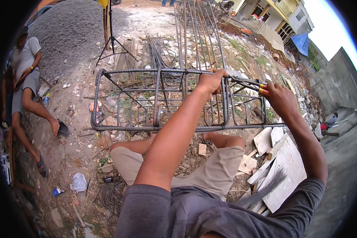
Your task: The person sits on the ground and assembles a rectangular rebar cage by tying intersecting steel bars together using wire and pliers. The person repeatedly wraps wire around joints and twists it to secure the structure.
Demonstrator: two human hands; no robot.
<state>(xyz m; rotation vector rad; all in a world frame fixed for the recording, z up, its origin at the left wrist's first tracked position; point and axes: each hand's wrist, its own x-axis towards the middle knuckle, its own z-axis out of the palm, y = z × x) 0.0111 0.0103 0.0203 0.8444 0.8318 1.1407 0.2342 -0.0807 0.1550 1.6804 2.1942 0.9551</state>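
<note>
In front of me a rebar cage (137, 128) of long ribbed bars and square stirrups lies across my view, above my bent knees. My left hand (211, 82) is closed around its upper bar, beside a stirrup corner. My right hand (282, 100) grips long dark pincers (246, 82) with red and yellow handle ends. The jaws point left, at the upper bar close to my left fingers. Whether they bite on a tie wire is too small to tell.
A bundle of thin wire (267, 188) lies on broken white boards (291, 174) at my right. Upright rebar (194, 35) rises beyond the cage. A tripod (112, 41) stands by a gravel heap (73, 29). At left another person (27, 75) sits. Rubble and litter cover the ground.
</note>
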